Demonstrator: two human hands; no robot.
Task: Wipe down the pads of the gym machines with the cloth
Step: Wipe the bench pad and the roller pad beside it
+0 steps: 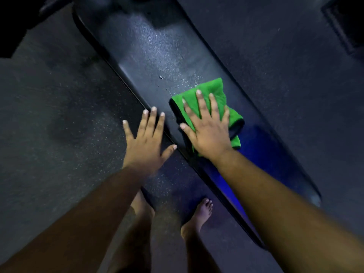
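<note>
A long black bench pad [149, 56] runs diagonally from the upper left to the lower right, its far half speckled with small droplets. A green cloth [213, 91] with a dark edge lies folded on the middle of the pad. My right hand [206, 125] presses flat on the cloth with straight, spread fingers. My left hand [146, 140] is spread open beside the pad's near edge, its fingertips reaching that edge; whether they touch it I cannot tell.
Dark speckled rubber floor [59, 125] surrounds the bench on both sides. My bare feet [199, 217] stand close to the pad's near edge. Dark machine parts [346, 26] sit at the upper right, and another dark shape [17, 18] fills the upper left corner.
</note>
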